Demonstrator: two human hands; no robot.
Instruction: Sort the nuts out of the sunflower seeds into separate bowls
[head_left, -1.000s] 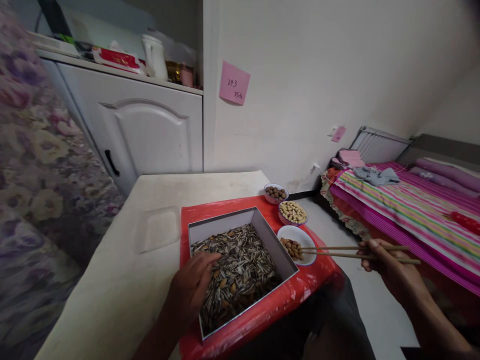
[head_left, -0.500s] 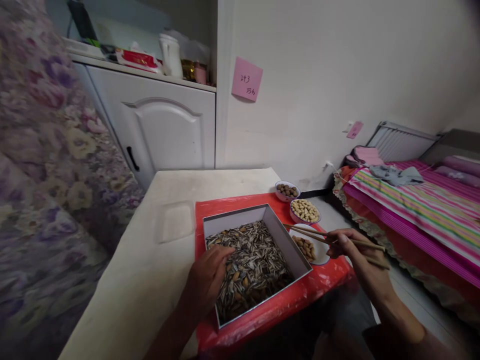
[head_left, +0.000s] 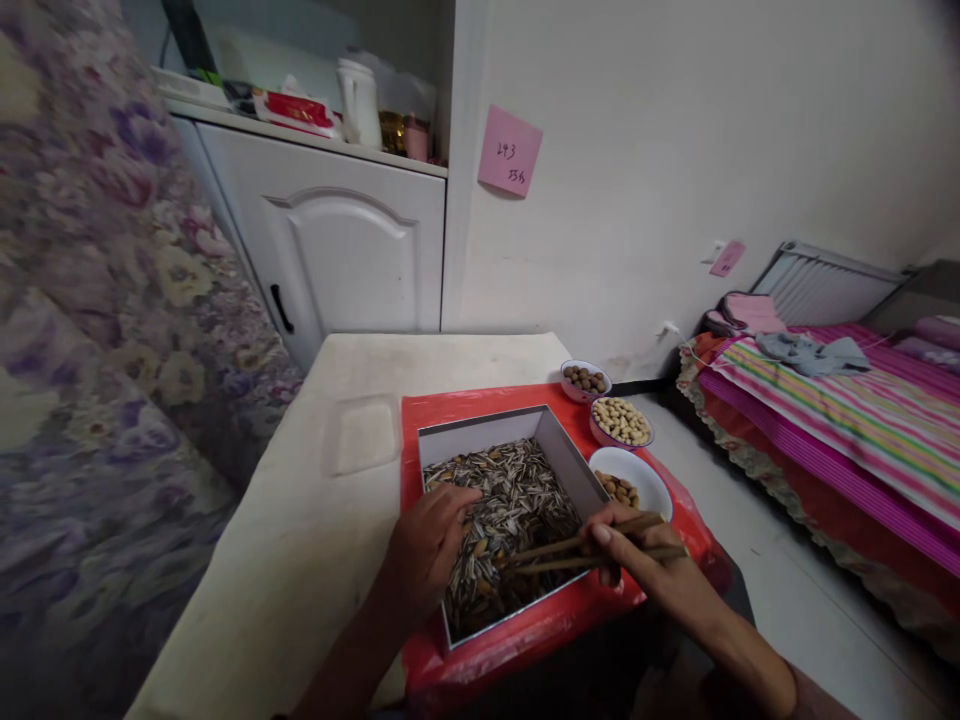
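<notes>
Floral curtain (head_left: 112, 350) cut off at left edge. Clear tray (head_left: 365, 435) on worktop (head_left: 300, 560), left of box (head_left: 568, 465). Your left hand (head_left: 427, 545) hides some of the box's left wall; can't tell if its fingers grip. Seeds (head_left: 517, 490) in the box, lower centre. Your right hand (head_left: 645, 565) has fingers closed on chopsticks (head_left: 551, 548), tips among the seeds, hard to see; it overlaps the white bowl (head_left: 651, 485). Bed (head_left: 817, 400) cut off far right.

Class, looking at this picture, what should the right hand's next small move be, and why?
Probably pinch a brown nut with the chopsticks: the right hand holds them with their tips at the striped seeds in the box, brown nuts lie close by, and similar nuts sit in the white bowl.
</notes>
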